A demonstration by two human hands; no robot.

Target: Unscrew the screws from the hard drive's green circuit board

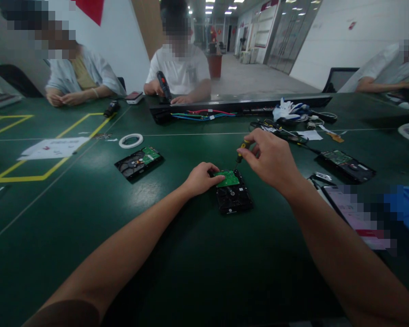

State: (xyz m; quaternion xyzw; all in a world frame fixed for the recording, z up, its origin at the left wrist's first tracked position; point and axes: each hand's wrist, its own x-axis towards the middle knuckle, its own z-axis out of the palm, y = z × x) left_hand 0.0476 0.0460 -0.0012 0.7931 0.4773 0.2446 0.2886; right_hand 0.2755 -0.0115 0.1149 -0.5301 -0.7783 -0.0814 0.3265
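A black hard drive (234, 196) with a green circuit board lies flat on the dark green table in front of me. My left hand (203, 178) grips its left edge, the thumb resting on the board. In my right hand (271, 156) is a small yellow and black screwdriver (244, 150), pinched between thumb and fingers and pointing down. Its tip is at the far right corner of the hard drive; whether it sits in a screw is too small to tell.
Another hard drive (139, 162) and a white ring (131, 141) lie to the left. On the right are a third drive (346, 165), cables, white-blue gloves (288, 110) and a blue bin (407, 209). A long black bar (252, 107) crosses the table's far side. Across from me, a person holds a power screwdriver (164, 85).
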